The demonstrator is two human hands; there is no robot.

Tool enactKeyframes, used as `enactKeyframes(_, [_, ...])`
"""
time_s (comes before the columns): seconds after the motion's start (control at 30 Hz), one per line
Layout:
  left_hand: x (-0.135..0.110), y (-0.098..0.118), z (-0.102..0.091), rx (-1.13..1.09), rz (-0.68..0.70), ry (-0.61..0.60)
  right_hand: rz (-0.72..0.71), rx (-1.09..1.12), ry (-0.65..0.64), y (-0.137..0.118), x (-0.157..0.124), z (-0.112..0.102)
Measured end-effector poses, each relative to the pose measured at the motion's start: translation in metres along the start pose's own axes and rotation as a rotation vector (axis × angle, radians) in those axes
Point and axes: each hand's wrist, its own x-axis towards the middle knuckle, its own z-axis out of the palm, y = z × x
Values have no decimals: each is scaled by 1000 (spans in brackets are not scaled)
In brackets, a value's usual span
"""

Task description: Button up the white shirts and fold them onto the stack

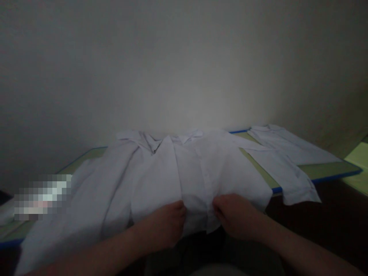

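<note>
From where I stand, the person's two hands are close together at the near edge of a white shirt (230,165), which lies spread out ahead of them with its collar (191,136) far off, toward the wall (184,76). The left hand (169,224) has its fingers curled in on the hem, and the right hand (238,214) pinches the same edge just beside the button strip; with a narrow gap between them, the grip seems meant to keep the fronts taut and level. Beneath it all is a green table (313,168) with a blue rim, which looks too shallow for the shirt, probably why the hem reaches past the near edge to the hands. Right of the right hand, a sleeve (281,172) droops over that rim, and beyond it lies another white garment (290,143), set apart, perhaps to leave room. Left of the left hand, more white cloth (94,191) spills over the edge; whether it is a separate piece I can't tell.
</note>
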Motion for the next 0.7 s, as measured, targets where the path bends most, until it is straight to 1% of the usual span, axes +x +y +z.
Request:
enactKeyframes(0.03, [0, -3, -6, -45, 2, 1, -8, 6, -6, -2, 1, -5])
enactKeyframes(0.07, [0, -8, -15, -115, 4, 6, -18, 33, -11, -4, 4, -12])
enactKeyframes(0.13, [0, -23, -44, -313, -1, 15, -63, 165, -14, -6, 13, -28])
enactKeyframes(0.2, [2, -46, -76, -522, -54, 44, -152, 387, -23, -4, 29, -44])
enactKeyframes(0.23, [4, -60, -90, -608, -118, 81, -205, 523, -49, -1, 39, -50])
enactKeyframes(0.27, [7, -75, -101, -682, -191, 124, -262, 670, -101, 3, 51, -55])
enactKeyframes(0.3, [10, -89, -108, -749, -260, 154, -317, 828, -180, 8, 65, -59])
enactKeyframes(0.37, [19, -117, -111, -866, -387, 189, -409, 1148, -346, 18, 93, -63])
enactKeyframes(0.4, [24, -129, -109, -911, -439, 199, -438, 1290, -396, 23, 107, -64])
enactKeyframes(0.43, [30, -141, -105, -943, -484, 211, -448, 1410, -410, 27, 120, -65])
enactKeyframes(0.5, [39, -160, -95, -953, -557, 244, -417, 1573, -336, 36, 142, -69])
enactKeyframes(0.57, [43, -176, -86, -895, -621, 260, -349, 1641, -242, 45, 158, -73])
enactKeyframes(0.63, [39, -189, -81, -817, -687, 227, -279, 1652, -174, 58, 170, -76])
enactKeyframes(0.7, [29, -199, -77, -733, -797, 194, -218, 1635, -122, 71, 178, -75])
